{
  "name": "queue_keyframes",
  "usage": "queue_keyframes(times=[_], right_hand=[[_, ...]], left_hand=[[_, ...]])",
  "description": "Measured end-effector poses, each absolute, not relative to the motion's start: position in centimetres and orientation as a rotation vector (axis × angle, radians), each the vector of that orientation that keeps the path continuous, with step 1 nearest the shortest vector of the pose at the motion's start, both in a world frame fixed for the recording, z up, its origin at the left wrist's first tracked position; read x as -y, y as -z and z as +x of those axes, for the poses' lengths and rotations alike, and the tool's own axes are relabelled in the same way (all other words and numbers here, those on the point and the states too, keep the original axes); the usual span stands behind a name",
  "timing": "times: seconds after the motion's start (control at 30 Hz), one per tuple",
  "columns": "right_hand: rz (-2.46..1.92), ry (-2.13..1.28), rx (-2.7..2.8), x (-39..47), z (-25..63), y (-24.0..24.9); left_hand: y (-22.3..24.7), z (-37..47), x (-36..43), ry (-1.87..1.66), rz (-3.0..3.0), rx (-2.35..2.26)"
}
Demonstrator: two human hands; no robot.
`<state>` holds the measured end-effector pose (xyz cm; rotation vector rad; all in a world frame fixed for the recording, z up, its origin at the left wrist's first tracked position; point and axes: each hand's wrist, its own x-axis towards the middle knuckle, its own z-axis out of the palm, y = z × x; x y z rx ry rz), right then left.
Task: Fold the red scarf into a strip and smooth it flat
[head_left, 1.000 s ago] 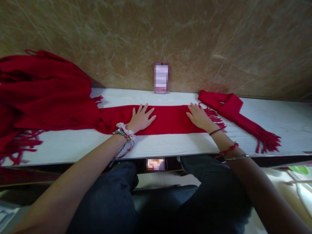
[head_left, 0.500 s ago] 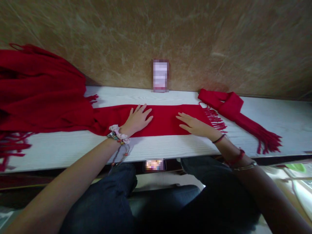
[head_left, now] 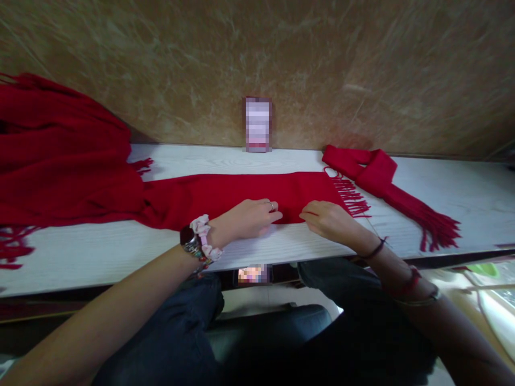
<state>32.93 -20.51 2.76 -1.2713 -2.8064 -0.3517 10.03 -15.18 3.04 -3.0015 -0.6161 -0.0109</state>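
Note:
A flat red scarf point(head_left: 241, 187) lies lengthwise on the white wood-grain table point(head_left: 100, 252), its fringe point(head_left: 352, 198) at the right end. Near the scarf's front edge, my left hand point(head_left: 251, 219), with a ring on one finger, has its fingers drawn together in a pinch on the cloth. My right hand point(head_left: 328, 219) is pinched at the same edge, a short way to the right. Both sets of fingertips are at the fabric, and the two hands do not touch.
A large heap of red cloth point(head_left: 60, 155) covers the left side. At the right lies a folded red scarf point(head_left: 382, 174) with fringe. A phone point(head_left: 257, 124) leans against the brown marbled wall point(head_left: 181, 69). Another lit screen point(head_left: 252, 274) sits below the table's front edge.
Both hands have moved from lying spread on the scarf toward its front edge, and their fingers have closed into pinches. The left hand has also shifted right. The view has moved slightly.

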Motion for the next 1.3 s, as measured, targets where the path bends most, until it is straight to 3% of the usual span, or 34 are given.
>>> queue_keyframes(times=[0.63,1.0,1.17,1.3], right_hand=[[-1.001,0.727,2.587,20.0,33.8,-1.3],[-0.999,0.281,2.646,19.8,34.7,-0.8],[-1.013,0.014,2.577,19.4,34.3,-1.6],[-1.291,0.065,2.362,18.6,33.0,-1.6]], left_hand=[[-2.6,11.5,16.3,0.117,-2.779,0.680],[-3.1,10.3,16.1,0.070,-2.933,0.512],[-3.7,9.8,15.2,0.059,-3.223,0.588],[-2.7,9.0,13.7,0.236,-3.056,0.949]])
